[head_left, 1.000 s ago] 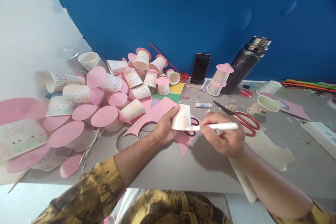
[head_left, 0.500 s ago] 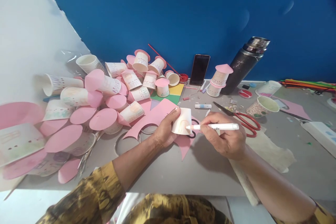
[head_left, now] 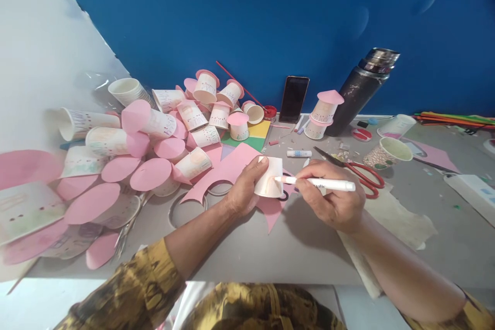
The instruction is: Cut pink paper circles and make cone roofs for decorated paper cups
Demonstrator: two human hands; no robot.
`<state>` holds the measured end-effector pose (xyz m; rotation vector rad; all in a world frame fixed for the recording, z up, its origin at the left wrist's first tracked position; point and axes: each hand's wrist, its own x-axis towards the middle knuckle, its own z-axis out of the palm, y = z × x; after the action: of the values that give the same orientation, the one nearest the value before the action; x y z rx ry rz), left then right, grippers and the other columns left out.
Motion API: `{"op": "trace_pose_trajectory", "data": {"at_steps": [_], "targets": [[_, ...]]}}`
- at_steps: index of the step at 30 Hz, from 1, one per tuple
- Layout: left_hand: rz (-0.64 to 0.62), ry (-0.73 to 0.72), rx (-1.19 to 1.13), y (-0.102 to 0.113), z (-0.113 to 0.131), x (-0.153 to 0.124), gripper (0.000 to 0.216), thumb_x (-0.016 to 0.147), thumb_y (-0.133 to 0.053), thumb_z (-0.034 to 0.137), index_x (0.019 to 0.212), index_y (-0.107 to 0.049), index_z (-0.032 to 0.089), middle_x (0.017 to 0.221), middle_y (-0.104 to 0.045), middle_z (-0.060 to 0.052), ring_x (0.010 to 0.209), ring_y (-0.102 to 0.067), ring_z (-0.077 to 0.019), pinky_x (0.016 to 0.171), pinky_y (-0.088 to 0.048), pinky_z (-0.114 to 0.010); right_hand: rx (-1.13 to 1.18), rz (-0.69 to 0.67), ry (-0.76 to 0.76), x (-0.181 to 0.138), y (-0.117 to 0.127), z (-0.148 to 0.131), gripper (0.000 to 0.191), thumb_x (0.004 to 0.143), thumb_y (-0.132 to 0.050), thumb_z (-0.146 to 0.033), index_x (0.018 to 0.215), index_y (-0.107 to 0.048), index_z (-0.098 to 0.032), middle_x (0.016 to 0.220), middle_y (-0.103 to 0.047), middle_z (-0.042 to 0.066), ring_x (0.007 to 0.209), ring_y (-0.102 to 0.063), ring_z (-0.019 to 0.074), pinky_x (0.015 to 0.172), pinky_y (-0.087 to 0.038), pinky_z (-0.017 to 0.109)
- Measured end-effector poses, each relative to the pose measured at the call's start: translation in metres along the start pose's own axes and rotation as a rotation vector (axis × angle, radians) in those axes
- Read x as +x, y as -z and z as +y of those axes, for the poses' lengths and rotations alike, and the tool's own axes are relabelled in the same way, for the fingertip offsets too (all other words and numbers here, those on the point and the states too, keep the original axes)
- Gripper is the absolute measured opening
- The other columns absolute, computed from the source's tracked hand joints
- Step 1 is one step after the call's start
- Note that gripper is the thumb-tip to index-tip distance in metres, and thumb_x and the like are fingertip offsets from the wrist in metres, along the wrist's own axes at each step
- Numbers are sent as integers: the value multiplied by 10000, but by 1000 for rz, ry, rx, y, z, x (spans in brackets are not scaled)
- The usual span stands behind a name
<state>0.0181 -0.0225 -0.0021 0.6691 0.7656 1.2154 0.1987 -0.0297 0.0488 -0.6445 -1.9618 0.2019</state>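
My left hand [head_left: 245,188] grips a white paper cup [head_left: 267,188], turned upside down, from its left side with the thumb near the top. A faint peach arch is drawn on the cup's wall. In my right hand [head_left: 334,196] is a white marker [head_left: 332,184], held like a pen, its tip at the arch. Cut pink paper [head_left: 228,165] lies under and behind the cup. Part of a dark scissor handle [head_left: 285,194] shows beside it. Red-handled scissors [head_left: 365,178] rest just behind my right hand.
Many decorated cups with pink paper tops [head_left: 150,175] are heaped on the left, near a stack of plain cups [head_left: 126,90]. Behind stand a phone [head_left: 294,99], a two-cup tower [head_left: 325,113] and a black flask [head_left: 356,98]. A cloth [head_left: 402,216] lies at right.
The marker's tip has moved slightly up along the arch on the cup. Both hands keep their grip, and the view has shifted a little.
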Motion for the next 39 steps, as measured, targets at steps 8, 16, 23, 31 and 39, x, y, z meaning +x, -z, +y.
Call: {"op": "trace_pose_trajectory", "data": {"at_steps": [8,16,23,31,39], "targets": [[-6,16,-41,-1,2,-1,298,882,-720,457,854,-631,174,732,-615,-17,645,-599,-171,602,-497,-283,-5,24,-22,-2,0,1,104,895,-613,-134,826,-647,-205,643,-685,-4,526,-593,142,511,-446,269],[8,-10,-16,-2,3,-2,351,837,-761,494,832,-620,173,703,-581,6,629,-565,-150,590,-460,-267,40,-33,-19,-3,-1,-2,102,911,-608,-168,827,-658,-195,658,-686,4,524,-596,138,513,-460,260],[24,-60,81,1,0,-1,395,802,-775,537,864,-616,181,728,-565,10,646,-522,-140,593,-416,-264,25,-89,1,-3,-1,-1,119,921,-601,-164,819,-653,-197,636,-680,-1,525,-589,137,519,-451,262],[27,-65,118,2,-1,-1,384,837,-738,542,872,-606,183,744,-551,1,660,-512,-150,599,-424,-268,16,-74,2,-3,-2,-1,109,926,-611,-170,835,-668,-189,662,-699,7,547,-616,138,541,-465,258],[37,-71,148,3,1,-2,386,830,-747,547,879,-631,182,735,-562,8,656,-524,-142,591,-427,-258,-5,-58,-4,-4,-2,1,99,931,-614,-173,840,-650,-188,610,-674,-2,522,-587,142,529,-445,271]]}}
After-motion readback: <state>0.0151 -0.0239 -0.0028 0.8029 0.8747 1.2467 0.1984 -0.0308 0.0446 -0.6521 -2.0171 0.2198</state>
